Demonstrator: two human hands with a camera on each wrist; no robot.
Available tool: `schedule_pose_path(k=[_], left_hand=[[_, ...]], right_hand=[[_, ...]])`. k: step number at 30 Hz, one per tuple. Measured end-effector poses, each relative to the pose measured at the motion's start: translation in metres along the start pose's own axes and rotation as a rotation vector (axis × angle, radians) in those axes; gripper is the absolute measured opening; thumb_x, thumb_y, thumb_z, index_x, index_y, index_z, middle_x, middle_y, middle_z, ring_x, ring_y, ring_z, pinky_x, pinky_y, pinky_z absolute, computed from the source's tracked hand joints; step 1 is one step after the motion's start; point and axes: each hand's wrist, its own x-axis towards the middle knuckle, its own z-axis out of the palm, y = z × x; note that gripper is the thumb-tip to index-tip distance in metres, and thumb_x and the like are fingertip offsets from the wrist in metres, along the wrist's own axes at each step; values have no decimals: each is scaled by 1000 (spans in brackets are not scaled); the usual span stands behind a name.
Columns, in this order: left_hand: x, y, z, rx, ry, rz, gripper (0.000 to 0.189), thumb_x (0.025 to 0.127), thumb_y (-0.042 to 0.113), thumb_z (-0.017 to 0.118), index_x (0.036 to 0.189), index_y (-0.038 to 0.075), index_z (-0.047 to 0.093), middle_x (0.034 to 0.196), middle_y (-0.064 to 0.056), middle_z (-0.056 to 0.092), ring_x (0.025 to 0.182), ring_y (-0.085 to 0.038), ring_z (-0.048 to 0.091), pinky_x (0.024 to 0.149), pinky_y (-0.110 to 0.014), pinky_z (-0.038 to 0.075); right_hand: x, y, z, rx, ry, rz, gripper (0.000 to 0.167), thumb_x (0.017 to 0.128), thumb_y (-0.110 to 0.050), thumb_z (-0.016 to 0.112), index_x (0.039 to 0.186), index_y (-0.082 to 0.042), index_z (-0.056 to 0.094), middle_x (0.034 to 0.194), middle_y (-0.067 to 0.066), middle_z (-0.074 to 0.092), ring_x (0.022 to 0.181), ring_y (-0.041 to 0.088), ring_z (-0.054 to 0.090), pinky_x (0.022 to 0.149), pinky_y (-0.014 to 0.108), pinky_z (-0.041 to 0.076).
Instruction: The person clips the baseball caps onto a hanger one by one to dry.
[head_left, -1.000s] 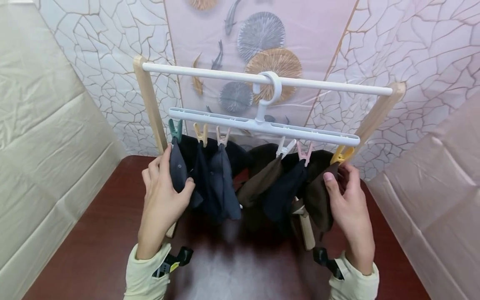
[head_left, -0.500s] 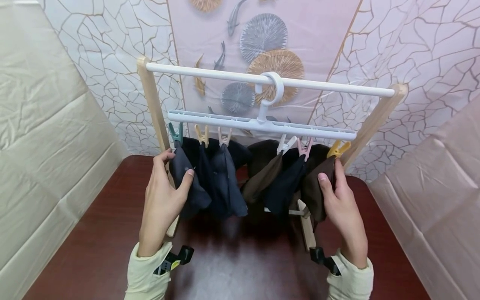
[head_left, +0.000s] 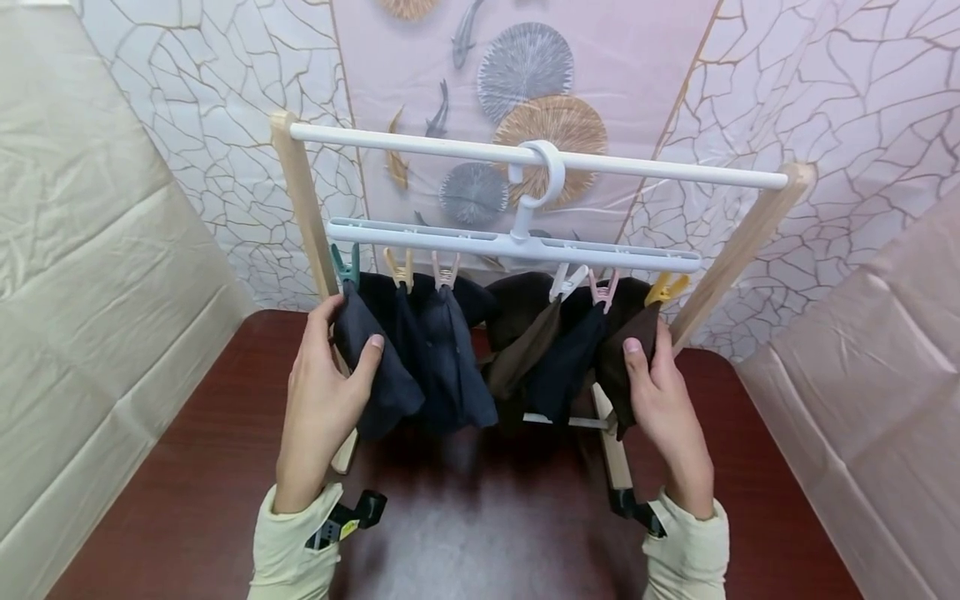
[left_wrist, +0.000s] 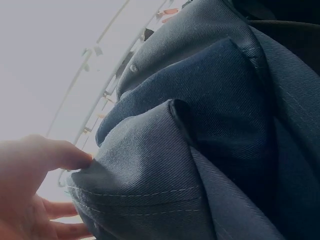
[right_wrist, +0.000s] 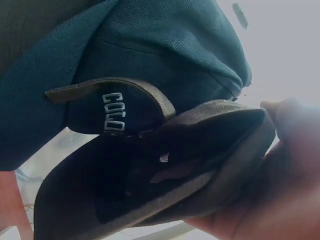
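Several caps hang by coloured clothespins from a white hanger [head_left: 517, 245]. My left hand [head_left: 318, 400] holds the leftmost grey cap [head_left: 378, 367] between thumb and fingers, just below a green clothespin [head_left: 346, 265]. In the left wrist view, the thumb lies on that cap's stitched edge, with other caps beyond. At the other end, my right hand [head_left: 667, 408] pinches a dark brown cap [head_left: 624, 367] under a yellow clothespin [head_left: 667, 288]. The right wrist view shows this cap's dark inside, and beside it a blue cap [right_wrist: 165, 50] with embroidered letters.
The hanger hooks over the white rod [head_left: 442, 145] of a wooden-sided rack [head_left: 738, 250]. White, pink and beige clothespins hold the middle caps. The rack stands on a dark red table [head_left: 480, 533], with a patterned cloth behind and beige panels on both sides.
My right hand has moved left with the brown cap. The hanger's right end has swung up and left, and the caps have shifted slightly left. My left hand stays nearly in place.
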Motion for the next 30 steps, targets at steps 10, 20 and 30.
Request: schedule_pose_path(k=[10,20,30], left_hand=[[3,-4,1,-105,107,25,52,104,22,67,152,14,51,143,-16,50,128,-33,55,110,-53,44],[25,-48,11,-301,196,-25,47,113,27,45,155,6,47,154,-16,50,139,-30,49,116,-50,39],[39,-79,33,-523,57,-93,50,117,25,30,161,3,39,157,-21,45,136,-27,46,112,-34,36]], right_hand=[[-11,-5,-2,-117,581,-131,39,112,-27,55,124,7,69,115,23,72,101,28,66,90,35,48],[12,27,-1,240,643,92,42,115,-33,39,137,-1,54,127,3,58,116,14,51,95,28,41],[26,44,18,711,361,108,53,114,-48,21,132,-16,59,97,-5,63,84,6,62,76,20,49]])
